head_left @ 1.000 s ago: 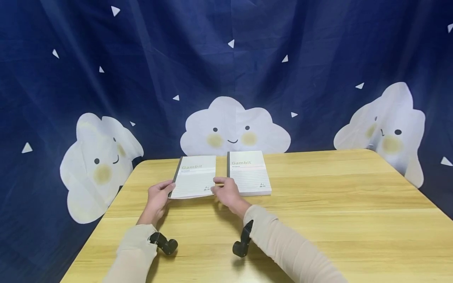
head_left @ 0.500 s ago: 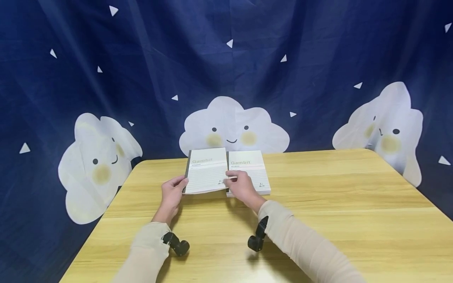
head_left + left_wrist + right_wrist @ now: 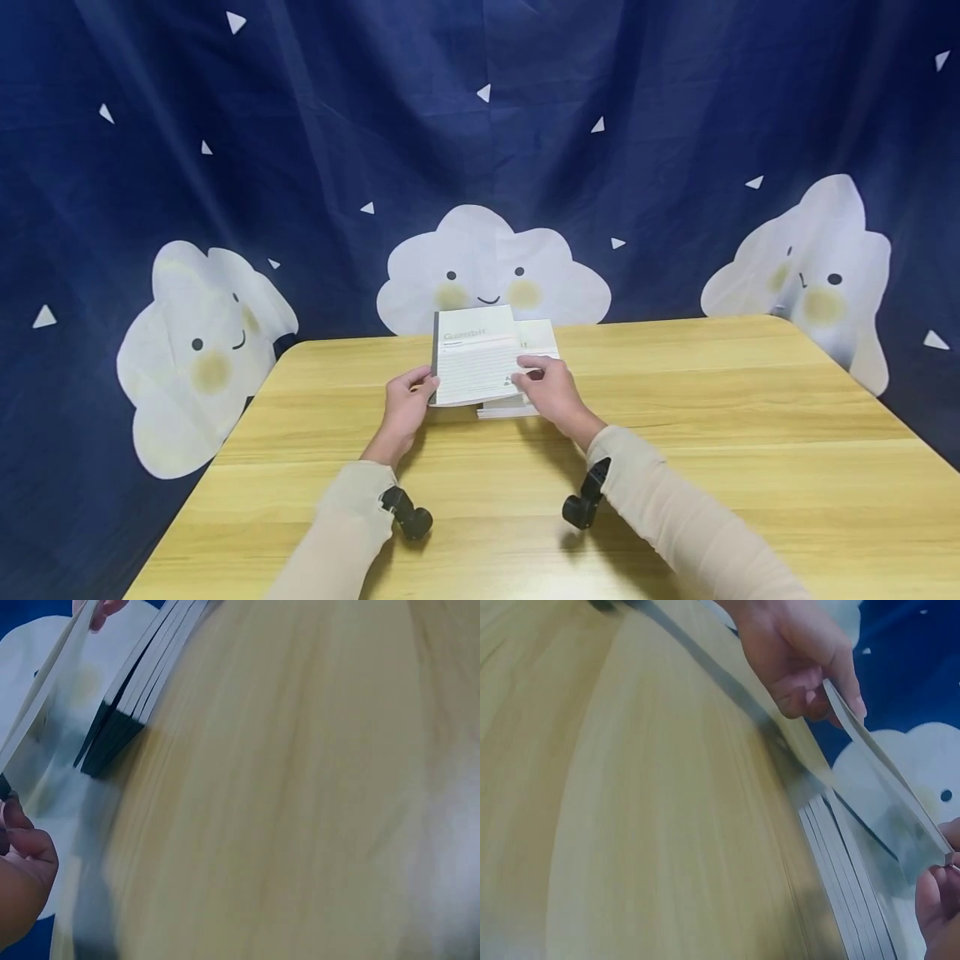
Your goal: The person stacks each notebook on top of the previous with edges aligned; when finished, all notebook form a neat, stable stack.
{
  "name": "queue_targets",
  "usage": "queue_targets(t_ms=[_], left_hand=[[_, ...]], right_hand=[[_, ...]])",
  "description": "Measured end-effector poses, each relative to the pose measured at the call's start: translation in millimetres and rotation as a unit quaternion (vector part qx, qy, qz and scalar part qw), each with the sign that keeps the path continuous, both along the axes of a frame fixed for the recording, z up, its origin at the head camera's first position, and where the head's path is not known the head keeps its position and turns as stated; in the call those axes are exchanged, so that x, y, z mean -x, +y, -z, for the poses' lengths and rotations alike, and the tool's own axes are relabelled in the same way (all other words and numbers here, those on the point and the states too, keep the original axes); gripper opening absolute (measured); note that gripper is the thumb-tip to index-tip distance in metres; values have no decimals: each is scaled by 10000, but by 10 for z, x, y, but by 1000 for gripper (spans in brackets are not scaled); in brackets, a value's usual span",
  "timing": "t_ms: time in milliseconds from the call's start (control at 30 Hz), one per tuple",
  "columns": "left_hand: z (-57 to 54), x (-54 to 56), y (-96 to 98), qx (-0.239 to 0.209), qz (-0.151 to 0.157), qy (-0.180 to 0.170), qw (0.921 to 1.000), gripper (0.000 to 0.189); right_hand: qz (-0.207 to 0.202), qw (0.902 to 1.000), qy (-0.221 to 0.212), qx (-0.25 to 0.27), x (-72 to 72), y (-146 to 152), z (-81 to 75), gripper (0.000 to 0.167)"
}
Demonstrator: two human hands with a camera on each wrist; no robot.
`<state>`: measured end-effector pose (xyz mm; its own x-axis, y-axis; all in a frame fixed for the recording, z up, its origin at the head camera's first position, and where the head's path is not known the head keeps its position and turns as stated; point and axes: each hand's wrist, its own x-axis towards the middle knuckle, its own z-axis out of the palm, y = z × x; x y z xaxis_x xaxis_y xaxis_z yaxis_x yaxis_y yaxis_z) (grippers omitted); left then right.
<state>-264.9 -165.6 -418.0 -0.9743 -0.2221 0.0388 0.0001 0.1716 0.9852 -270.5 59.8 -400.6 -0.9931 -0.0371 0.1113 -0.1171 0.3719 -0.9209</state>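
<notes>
A thin notebook (image 3: pixel 472 362) with a white lined cover and a dark spine is held in the air by both hands. My left hand (image 3: pixel 403 410) pinches its spine side near the lower corner. At the opposite lower corner, my right hand (image 3: pixel 558 395) pinches the right edge. Below and slightly right lies a stack of similar notebooks (image 3: pixel 542 335), partly hidden behind the held one. In the left wrist view a gap shows between the raised notebook (image 3: pixel 46 682) and the stack (image 3: pixel 146 675). The right wrist view also shows the notebook (image 3: pixel 885 771) above the stack (image 3: pixel 844 889).
The light wooden table (image 3: pixel 712 433) extends forward and to both sides of the stack. Behind its far edge hangs a dark blue curtain (image 3: pixel 675 125) printed with white clouds and triangles. Black wrist cameras (image 3: pixel 408 515) sit on both cuffs.
Both hands have carried the notebook rightward and up, from left of the stack to partly over it. The stack has stayed where it was.
</notes>
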Motion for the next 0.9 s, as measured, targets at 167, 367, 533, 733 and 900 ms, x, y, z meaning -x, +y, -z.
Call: queue_targets(t_ms=[167,367,533,733,900], left_hand=[[-2,54,143,326,432,-32,9985,38],[27,123,285,687,990,-182,9925,43],[60,170,379,748,1307,-206,9884,45],[66,179,460,750,1476,-225,9859,47],[75,162,502,921,1492,-155,9844,45]], right_hand=[[187,9995,-30,-243,6,165,2,38],[282,9989,-22,-375,18,340,35,38],[315,9985,-58,-438,21,455,71,39],[382,9979,-105,-521,21,551,112,38],[385,9976,-119,-570,16,585,150,39]])
